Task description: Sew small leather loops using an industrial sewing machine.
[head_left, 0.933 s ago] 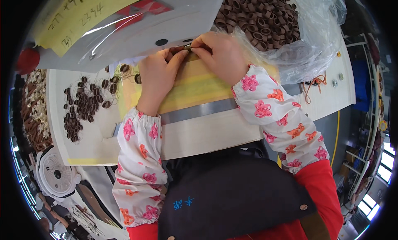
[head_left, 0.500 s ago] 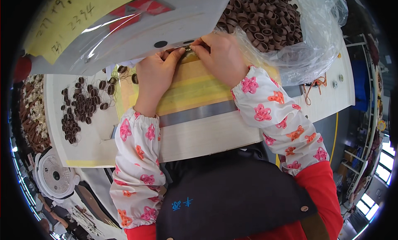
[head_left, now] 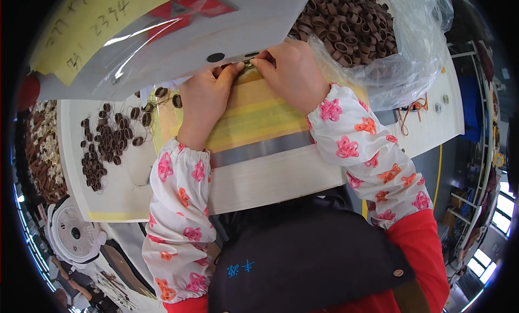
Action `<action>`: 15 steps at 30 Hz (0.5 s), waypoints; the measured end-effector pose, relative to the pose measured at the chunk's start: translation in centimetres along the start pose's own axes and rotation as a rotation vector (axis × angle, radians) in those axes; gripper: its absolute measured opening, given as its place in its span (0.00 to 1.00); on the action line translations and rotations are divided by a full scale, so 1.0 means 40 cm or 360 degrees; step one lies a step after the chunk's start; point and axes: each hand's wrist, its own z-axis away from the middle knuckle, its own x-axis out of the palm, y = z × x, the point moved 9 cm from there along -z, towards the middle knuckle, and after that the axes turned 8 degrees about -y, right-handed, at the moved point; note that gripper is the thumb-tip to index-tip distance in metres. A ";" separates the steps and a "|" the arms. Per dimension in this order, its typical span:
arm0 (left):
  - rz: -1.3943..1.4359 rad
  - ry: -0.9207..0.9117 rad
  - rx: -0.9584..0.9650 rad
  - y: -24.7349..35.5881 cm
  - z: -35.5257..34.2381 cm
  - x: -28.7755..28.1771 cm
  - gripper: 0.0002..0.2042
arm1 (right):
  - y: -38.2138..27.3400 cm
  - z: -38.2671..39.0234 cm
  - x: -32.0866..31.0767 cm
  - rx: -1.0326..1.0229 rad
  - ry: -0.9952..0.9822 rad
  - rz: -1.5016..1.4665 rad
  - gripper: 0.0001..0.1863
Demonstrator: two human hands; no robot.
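Note:
My left hand (head_left: pixel 204 101) and my right hand (head_left: pixel 291 74) meet at the lower edge of a grey panel (head_left: pixel 197 34) that carries a yellow paper note. Both thumbs and forefingers pinch at a tiny dark, shiny piece (head_left: pixel 247 65), mostly hidden and too small to name. Beneath my hands lies a yellow-taped strip of work surface (head_left: pixel 258 113). Left of my left hand are several small dark brown rings (head_left: pixel 108 137) with thin threads. Beyond my right hand, brown loops (head_left: pixel 343 29) fill a clear plastic bag (head_left: pixel 405 75).
A pale table (head_left: pixel 275 180) carries orange cord (head_left: pixel 413 105) and small round items at the right. A white fan (head_left: pixel 75 232) stands at lower left, near another person's arm (head_left: pixel 75 286). Shelving (head_left: pixel 467 205) runs along the right, and brown material (head_left: pixel 43 151) lies at the far left.
Both hands keep their pinch at the same place under the panel, with only slight finger shifts. The whole view has shifted a little.

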 end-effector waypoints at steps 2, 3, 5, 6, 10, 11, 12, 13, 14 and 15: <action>-0.0018 -0.0010 -0.0050 -0.006 -0.002 0.003 0.16 | -0.002 -0.003 -0.002 0.0014 -0.0020 0.0040 0.05; -0.0027 -0.0015 -0.0075 -0.009 -0.003 0.005 0.16 | -0.002 -0.003 -0.002 0.0022 -0.0030 0.0060 0.05; -0.0017 0.0036 0.0014 0.002 -0.001 0.000 0.15 | -0.001 -0.005 0.000 0.0004 -0.0034 0.0052 0.06; -0.0012 0.0062 0.0058 0.007 0.000 -0.003 0.15 | -0.001 -0.006 0.001 -0.0004 -0.0037 0.0048 0.06; 0.0061 0.0023 -0.0005 -0.020 -0.005 0.003 0.15 | -0.003 -0.009 0.003 0.0015 -0.0042 0.0125 0.05; 0.0086 0.0002 -0.0057 -0.028 -0.004 0.003 0.15 | -0.007 -0.012 0.006 0.0025 -0.0051 0.0163 0.06; 0.0112 -0.0019 -0.0109 -0.034 -0.003 0.004 0.15 | -0.008 -0.013 0.006 0.0034 -0.0059 0.0202 0.07; 0.0066 -0.0022 -0.0099 -0.024 -0.003 0.003 0.14 | -0.005 -0.012 0.004 0.0043 -0.0049 0.0189 0.07; 0.0020 -0.0024 -0.0089 -0.010 -0.003 0.003 0.14 | 0.000 -0.010 0.000 0.0052 -0.0040 0.0175 0.07; -0.0026 -0.0027 -0.0080 -0.002 -0.003 0.004 0.14 | 0.004 -0.009 -0.002 0.0060 -0.0031 0.0162 0.07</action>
